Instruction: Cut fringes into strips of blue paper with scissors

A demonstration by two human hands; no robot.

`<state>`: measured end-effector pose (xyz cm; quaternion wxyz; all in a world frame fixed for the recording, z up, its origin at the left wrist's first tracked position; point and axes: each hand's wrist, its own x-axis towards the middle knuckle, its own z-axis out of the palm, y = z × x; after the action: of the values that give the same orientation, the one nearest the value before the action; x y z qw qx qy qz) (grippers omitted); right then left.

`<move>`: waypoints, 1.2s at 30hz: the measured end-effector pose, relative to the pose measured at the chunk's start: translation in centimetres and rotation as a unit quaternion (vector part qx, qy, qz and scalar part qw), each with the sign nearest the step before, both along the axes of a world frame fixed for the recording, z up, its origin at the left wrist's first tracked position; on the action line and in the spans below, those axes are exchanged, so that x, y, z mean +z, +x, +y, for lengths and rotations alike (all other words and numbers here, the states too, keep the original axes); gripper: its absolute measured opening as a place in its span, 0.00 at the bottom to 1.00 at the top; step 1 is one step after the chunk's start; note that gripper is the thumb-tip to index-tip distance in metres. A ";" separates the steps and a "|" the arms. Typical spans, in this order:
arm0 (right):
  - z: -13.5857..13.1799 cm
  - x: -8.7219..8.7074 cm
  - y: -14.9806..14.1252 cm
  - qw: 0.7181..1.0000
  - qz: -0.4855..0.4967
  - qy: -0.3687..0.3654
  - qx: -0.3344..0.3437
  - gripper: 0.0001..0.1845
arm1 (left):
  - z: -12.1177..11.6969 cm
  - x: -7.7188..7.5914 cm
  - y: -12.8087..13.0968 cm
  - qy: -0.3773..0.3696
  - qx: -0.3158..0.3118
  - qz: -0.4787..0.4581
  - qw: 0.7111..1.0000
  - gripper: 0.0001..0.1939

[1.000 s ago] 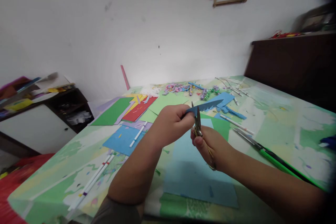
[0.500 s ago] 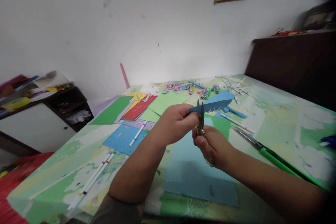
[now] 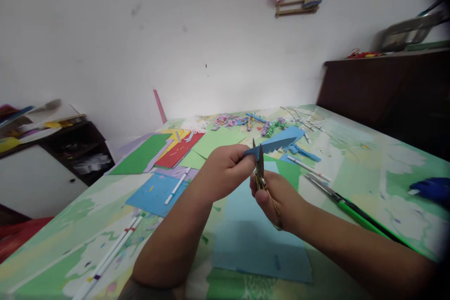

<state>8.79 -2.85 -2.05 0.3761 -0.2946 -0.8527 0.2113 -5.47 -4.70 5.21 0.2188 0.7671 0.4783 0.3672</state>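
Observation:
My left hand (image 3: 230, 168) pinches the near end of a blue paper strip (image 3: 281, 142), which stretches away to the right with a fringe of cuts along its lower edge. In my right hand (image 3: 277, 197) is a pair of scissors (image 3: 260, 168) with gold-coloured handles. The blades stand slightly apart and point upward across the strip, close to my left fingertips. Beneath both hands lies a light blue sheet (image 3: 260, 243), partly over a green sheet (image 3: 290, 173). My right fingers hide part of the handles.
Right of my hands lies a green utility knife (image 3: 362, 215) with its blade out. A blue sheet (image 3: 151, 194), a red sheet (image 3: 179, 150), white sticks (image 3: 108, 255) and paper scraps (image 3: 228, 121) are spread about. A dark cabinet (image 3: 383, 89) stands at the right.
The view has shifted slightly, so the table's things sit a little further left and lower. Both hands keep their hold, and the blue strip's far end has tipped slightly downward.

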 end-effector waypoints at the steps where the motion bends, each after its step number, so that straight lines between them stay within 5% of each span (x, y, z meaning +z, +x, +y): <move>1: 0.0 0.0 0.0 1.000 -0.001 0.001 0.001 0.35 | 0.0 -0.1 0.0 0.012 -0.001 0.012 1.000 0.10; 10: 0.1 -0.3 -0.2 1.000 -0.018 0.014 0.006 0.34 | -0.3 -0.2 0.3 0.095 0.024 0.093 0.991 0.12; 26: 0.0 0.1 -0.2 1.000 -0.014 0.020 -0.006 0.30 | -0.2 0.2 0.2 -0.078 0.001 -0.056 0.995 0.10; 36: 0.1 -0.1 0.0 1.000 -0.013 0.018 -0.018 0.30 | 0.0 0.0 -0.4 -0.014 -0.002 0.026 1.000 0.11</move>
<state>8.75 -2.79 -2.19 0.3743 -0.3058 -0.8556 0.1854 -5.87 -4.67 5.19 0.2178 0.7741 0.4878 0.3397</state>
